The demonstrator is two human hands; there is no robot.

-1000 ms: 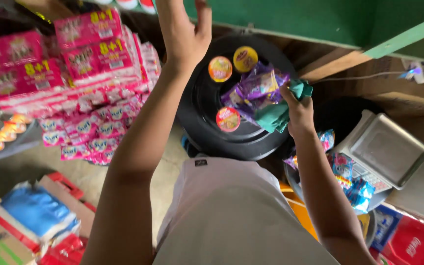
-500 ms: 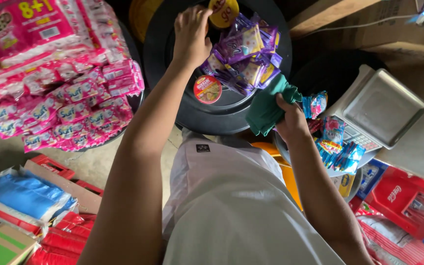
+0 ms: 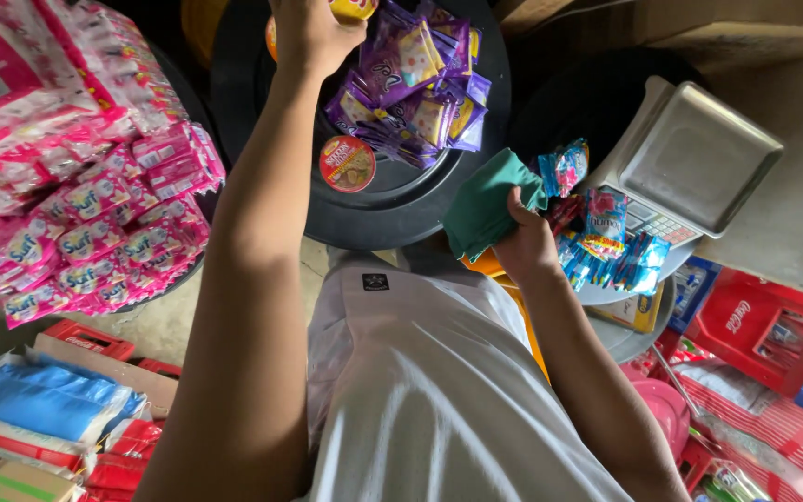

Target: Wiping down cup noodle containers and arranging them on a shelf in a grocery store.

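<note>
My left hand reaches up over a black round tray, its fingers closed on a round yellow-lidded cup at the top edge of the view. Purple snack packets lie heaped on the tray beside it, and a round red-and-orange cup sits nearer to me. My right hand grips a green cloth at the tray's right rim. My white shirt fills the lower middle.
Pink sachet strips hang in bundles at the left. A metal weighing scale stands at the right with blue and pink sachets in front. Red crates are lower right, blue packs lower left.
The view has tilted down and closer. My left hand came down from high above onto the cup at the tray's far side. My right hand with the cloth slid off the packets to the rim.
</note>
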